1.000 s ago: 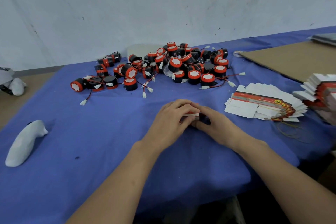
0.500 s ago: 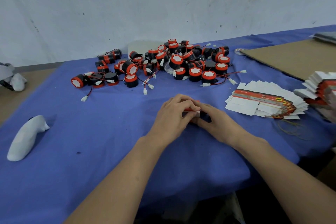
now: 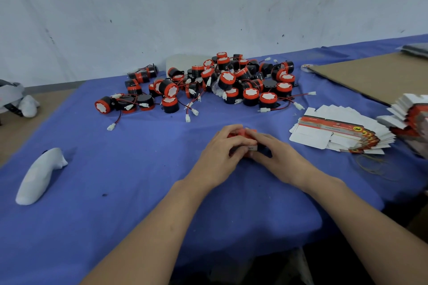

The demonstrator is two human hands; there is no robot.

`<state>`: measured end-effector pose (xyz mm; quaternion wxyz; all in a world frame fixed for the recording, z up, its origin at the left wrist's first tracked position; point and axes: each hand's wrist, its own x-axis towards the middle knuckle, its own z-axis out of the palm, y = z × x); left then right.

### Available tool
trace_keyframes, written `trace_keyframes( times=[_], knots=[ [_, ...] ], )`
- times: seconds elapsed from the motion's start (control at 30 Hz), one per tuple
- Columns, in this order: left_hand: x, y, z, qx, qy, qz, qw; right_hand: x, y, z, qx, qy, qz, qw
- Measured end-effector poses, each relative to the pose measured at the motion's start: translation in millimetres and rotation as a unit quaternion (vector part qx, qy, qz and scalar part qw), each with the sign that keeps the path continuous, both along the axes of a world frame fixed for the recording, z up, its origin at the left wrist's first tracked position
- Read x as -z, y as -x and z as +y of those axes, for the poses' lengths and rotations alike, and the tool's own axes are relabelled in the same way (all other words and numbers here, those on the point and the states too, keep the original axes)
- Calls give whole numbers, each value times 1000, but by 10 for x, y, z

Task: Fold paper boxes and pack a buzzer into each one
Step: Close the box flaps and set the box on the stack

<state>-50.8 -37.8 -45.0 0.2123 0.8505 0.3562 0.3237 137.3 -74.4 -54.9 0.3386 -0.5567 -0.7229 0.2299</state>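
A small red and white paper box (image 3: 243, 136) sits on the blue cloth at the table's middle, mostly hidden by my hands. My left hand (image 3: 222, 152) grips its left side with curled fingers. My right hand (image 3: 275, 155) grips its right side, thumb on the top. Behind them lies a pile of black and red buzzers (image 3: 231, 83) with red wires and white plugs. To the right, a fanned stack of flat box blanks (image 3: 335, 132) lies on the cloth.
A second stack of blanks (image 3: 410, 118) stands at the right edge. Brown cardboard sheet (image 3: 375, 74) covers the back right. A white handle-shaped object (image 3: 39, 176) lies at the left. Rubber bands (image 3: 375, 164) lie near the blanks. The table's front edge is close to my arms.
The box has turned in my hands, and more of its red face shows on top. Both hands stay at the same spot on the cloth.
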Motion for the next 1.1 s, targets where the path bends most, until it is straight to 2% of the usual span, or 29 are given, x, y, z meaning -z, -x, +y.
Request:
trace_keyframes(
  times=[0.1, 0.2, 0.27, 0.33, 0.4, 0.53, 0.63, 0.73, 0.93, 0.97, 1.0, 1.07, 1.1],
  knots=[
    [30, 15, 10, -17, -10, -23, 1000, -10, -26, 2, -4, 12, 22, 1000],
    [-7, -3, -6, -31, 59, -95, 993, -69, -24, -18, 0, 17, 90, 996],
    [-110, -81, -26, -41, 127, -169, 976, -145, 7, -33, 14, -5, 159, 987],
    [-220, -203, -40, -35, 186, -254, 949, -240, 82, -42, 30, -23, 265, 964],
    [-297, -337, -77, -26, 194, -310, 930, -335, 171, -37, 59, -32, 353, 933],
    [-372, -546, -145, -26, 199, -381, 903, -450, 239, -40, 107, -112, 378, 913],
    [-408, -693, -181, -40, 193, -410, 890, -493, 174, -36, 128, -121, 402, 899],
    [-457, -817, -221, -61, 183, -411, 891, -524, 120, -58, 143, -118, 436, 881],
    [-474, -917, -354, -68, 213, -410, 884, -556, 48, -263, 164, -127, 430, 879],
    [-514, -926, -400, -68, 210, -414, 883, -570, 16, -331, 184, -122, 454, 863],
    [-574, -944, -450, -77, 213, -424, 877, -591, -33, -394, 208, -112, 502, 832],
    [-839, -983, -582, -73, 231, -462, 853, -671, -146, -518, 252, -92, 595, 757],
    [-1025, -1080, -658, -53, 250, -484, 837, -708, -181, -578, 269, -81, 614, 738]
  ],
)
